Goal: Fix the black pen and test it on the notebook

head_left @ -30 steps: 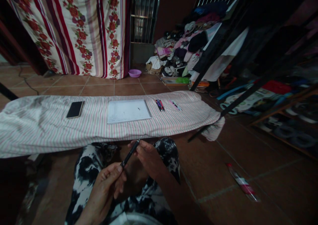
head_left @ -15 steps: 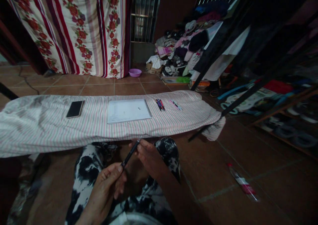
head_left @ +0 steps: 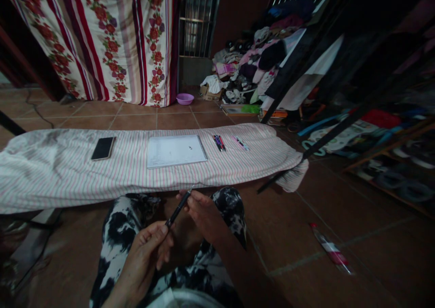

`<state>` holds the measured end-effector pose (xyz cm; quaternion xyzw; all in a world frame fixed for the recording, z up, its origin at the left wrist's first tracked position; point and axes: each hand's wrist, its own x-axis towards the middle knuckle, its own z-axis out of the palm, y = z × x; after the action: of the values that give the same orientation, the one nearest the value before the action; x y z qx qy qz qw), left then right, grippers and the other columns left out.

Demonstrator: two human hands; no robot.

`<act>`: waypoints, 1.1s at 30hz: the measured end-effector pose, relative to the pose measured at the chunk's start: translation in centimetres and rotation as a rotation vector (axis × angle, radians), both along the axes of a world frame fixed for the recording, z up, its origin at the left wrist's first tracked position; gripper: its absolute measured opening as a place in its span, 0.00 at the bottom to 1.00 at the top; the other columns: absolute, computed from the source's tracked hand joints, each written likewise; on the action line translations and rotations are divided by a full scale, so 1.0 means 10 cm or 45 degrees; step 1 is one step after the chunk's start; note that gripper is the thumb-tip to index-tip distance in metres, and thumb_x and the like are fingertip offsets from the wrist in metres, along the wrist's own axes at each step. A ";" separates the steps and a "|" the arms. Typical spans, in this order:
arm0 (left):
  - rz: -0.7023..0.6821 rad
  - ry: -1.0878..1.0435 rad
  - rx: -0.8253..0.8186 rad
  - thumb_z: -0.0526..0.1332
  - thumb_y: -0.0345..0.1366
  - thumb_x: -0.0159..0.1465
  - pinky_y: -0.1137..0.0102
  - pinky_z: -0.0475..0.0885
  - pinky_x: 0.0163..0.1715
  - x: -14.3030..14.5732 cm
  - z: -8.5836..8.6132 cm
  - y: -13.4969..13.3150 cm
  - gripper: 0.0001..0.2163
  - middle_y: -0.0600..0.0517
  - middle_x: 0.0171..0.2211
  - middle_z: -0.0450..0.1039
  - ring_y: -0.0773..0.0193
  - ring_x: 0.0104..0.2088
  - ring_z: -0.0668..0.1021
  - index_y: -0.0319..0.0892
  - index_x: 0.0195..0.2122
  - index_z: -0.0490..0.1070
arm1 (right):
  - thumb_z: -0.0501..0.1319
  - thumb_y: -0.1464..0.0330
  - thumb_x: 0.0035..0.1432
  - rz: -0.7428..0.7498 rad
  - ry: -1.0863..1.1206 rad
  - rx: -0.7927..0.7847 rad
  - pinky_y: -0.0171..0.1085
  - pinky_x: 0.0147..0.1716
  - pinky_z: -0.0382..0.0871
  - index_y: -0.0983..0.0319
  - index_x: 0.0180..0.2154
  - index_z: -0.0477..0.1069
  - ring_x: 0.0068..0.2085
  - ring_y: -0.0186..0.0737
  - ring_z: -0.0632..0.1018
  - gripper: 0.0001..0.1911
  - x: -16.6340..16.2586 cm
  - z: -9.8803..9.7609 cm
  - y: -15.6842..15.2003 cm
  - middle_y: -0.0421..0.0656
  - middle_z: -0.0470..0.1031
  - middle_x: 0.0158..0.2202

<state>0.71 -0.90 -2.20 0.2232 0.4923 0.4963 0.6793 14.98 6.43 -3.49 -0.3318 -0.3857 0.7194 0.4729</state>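
Observation:
A black pen (head_left: 177,211) slants between my two hands above my lap, its thin tip pointing up and away. My left hand (head_left: 148,249) pinches its lower end between thumb and fingers. Near the tip, the fingers of my right hand (head_left: 203,212) close round the upper end. Beyond them, a spiral notebook (head_left: 170,153) lies open on the striped cloth (head_left: 129,176), with a tiny dark-and-light piece (head_left: 190,147) on its page. Right of it lie several dark pens (head_left: 219,143) side by side and a pink-and-white pen (head_left: 241,143).
A phone (head_left: 103,148) lies left of the notebook. A plastic bottle (head_left: 332,250) is on the tiled floor at right. Behind stand a purple basin (head_left: 185,99), a heap of clothes (head_left: 251,63) and a flowered curtain (head_left: 125,40). A dark pole (head_left: 326,140) slants at the right.
Both hands keep their hold on the pen, which has hardly moved. The things on the cloth lie where they were.

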 end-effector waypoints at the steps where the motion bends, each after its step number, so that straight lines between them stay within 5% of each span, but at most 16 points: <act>1: -0.003 -0.001 -0.003 0.69 0.45 0.48 0.80 0.53 0.12 0.00 0.00 0.00 0.15 0.55 0.18 0.67 0.76 0.15 0.63 0.37 0.27 0.73 | 0.65 0.59 0.48 0.003 0.002 0.007 0.36 0.37 0.61 0.60 0.36 0.76 0.36 0.37 0.71 0.14 0.00 -0.01 0.00 0.43 0.75 0.35; 8: -0.019 0.019 0.030 0.68 0.46 0.49 0.80 0.53 0.12 0.00 -0.03 0.01 0.16 0.54 0.19 0.68 0.76 0.15 0.64 0.36 0.24 0.72 | 0.67 0.62 0.46 -0.068 -0.121 -0.010 0.33 0.31 0.58 0.61 0.29 0.74 0.29 0.32 0.66 0.10 0.00 -0.02 0.02 0.38 0.70 0.27; 14: 0.007 -0.010 0.000 0.69 0.45 0.47 0.80 0.53 0.12 -0.01 -0.02 0.01 0.16 0.55 0.18 0.68 0.76 0.14 0.64 0.37 0.27 0.73 | 0.65 0.60 0.48 0.014 -0.003 -0.024 0.35 0.37 0.60 0.60 0.37 0.75 0.37 0.37 0.71 0.15 0.00 0.02 0.01 0.43 0.75 0.35; 22: -0.004 -0.013 0.008 0.68 0.45 0.49 0.80 0.53 0.12 0.01 -0.02 0.00 0.15 0.54 0.19 0.68 0.76 0.15 0.64 0.37 0.27 0.73 | 0.69 0.62 0.43 -0.059 -0.066 -0.045 0.32 0.30 0.59 0.61 0.28 0.74 0.28 0.31 0.67 0.11 0.00 0.00 0.02 0.38 0.71 0.27; 28: -0.012 -0.010 -0.011 0.69 0.45 0.48 0.79 0.53 0.12 0.01 -0.01 0.01 0.16 0.54 0.18 0.68 0.76 0.15 0.64 0.37 0.28 0.74 | 0.67 0.58 0.46 -0.009 0.044 -0.053 0.33 0.35 0.62 0.60 0.38 0.76 0.37 0.35 0.71 0.17 0.01 0.02 0.01 0.42 0.75 0.35; 33: -0.024 0.010 0.001 0.69 0.46 0.48 0.80 0.53 0.12 0.01 -0.01 0.00 0.15 0.55 0.17 0.66 0.76 0.15 0.63 0.37 0.25 0.73 | 0.68 0.61 0.44 -0.038 0.015 -0.061 0.33 0.32 0.61 0.60 0.33 0.76 0.32 0.34 0.70 0.13 0.01 -0.04 0.05 0.41 0.74 0.30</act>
<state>0.85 -0.88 -2.33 0.2300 0.4929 0.4893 0.6818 15.04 6.98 -3.89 -0.3445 -0.3604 0.7233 0.4778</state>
